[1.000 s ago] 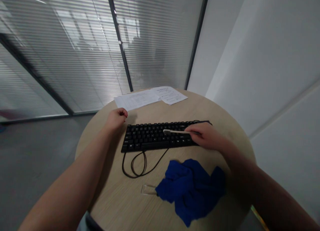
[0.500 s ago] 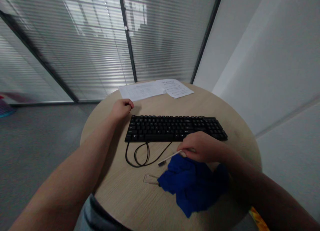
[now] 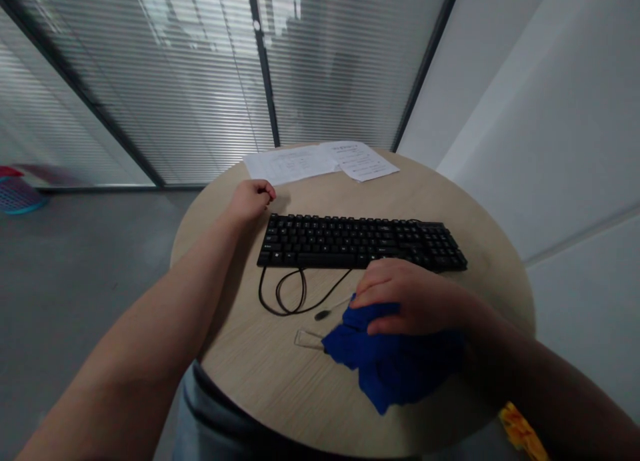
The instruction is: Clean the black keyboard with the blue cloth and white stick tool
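Note:
My left hand [image 3: 254, 199] rests on the table by the far left corner of the black keyboard [image 3: 360, 243], fingers curled in, with nothing visible in them. My right hand [image 3: 400, 296] is at the near side of the keyboard, thumb and fingers closed on a crumpled blue cloth [image 3: 400, 371]. A small brush [image 3: 323, 314] with a dark head and thin pale handle lies left of that hand; its handle end is hidden at the cloth. A clear, narrow loop-shaped object [image 3: 309, 339] sticks out from under the cloth's left edge.
The keyboard's black cable [image 3: 280, 311] lies looped in front of it. Printed papers [image 3: 325, 161] lie at the far edge of the round wooden table [image 3: 280, 388]. A blue and red basket [image 3: 20, 193] stands on the floor at left; something yellow-orange [image 3: 520, 429] is at lower right.
My right hand has let go of the brush, which now lies on the table, and has taken hold of the blue cloth. My left hand stays by the keyboard corner. The view has shifted slightly.

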The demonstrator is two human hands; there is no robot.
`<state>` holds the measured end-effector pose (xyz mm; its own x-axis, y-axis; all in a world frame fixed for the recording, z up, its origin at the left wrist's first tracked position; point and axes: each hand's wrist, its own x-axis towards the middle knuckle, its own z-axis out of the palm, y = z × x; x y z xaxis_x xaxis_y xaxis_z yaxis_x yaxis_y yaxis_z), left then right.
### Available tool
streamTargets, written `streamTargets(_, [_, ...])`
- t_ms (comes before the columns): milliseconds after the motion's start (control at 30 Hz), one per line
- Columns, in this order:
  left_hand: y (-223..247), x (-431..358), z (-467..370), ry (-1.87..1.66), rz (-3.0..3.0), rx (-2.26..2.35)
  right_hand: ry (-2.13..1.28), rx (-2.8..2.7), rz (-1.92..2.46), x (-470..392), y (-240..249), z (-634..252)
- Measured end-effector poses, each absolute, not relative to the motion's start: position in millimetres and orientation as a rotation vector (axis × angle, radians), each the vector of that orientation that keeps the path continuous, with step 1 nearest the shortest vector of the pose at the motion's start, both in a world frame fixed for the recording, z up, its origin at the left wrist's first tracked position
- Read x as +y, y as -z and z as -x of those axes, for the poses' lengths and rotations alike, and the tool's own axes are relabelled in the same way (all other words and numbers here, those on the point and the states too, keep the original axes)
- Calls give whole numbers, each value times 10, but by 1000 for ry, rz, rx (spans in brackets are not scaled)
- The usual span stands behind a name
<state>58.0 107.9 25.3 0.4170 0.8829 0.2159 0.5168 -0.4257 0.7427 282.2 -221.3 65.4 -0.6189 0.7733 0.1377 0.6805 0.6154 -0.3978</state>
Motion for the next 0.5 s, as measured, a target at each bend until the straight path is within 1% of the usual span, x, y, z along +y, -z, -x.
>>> streamTargets(100, [-227, 1109, -577, -817, -2119, 1171, -587, -2606, 1153, -2250, -676, -2760])
streamTargets(300, [-226, 1137, -568, -813, -2204, 1157, -702, -2563, 1135, -2293, -730, -2722])
streamTargets(400, [-261, 1114, -570, -838, -2287, 1160, -802, -2366, 1043, -2363, -764, -2905])
streamTargets(500, [-353, 1032, -586, -873, -2375, 1140, -898, -1996, 929, -2425, -805, -3189])
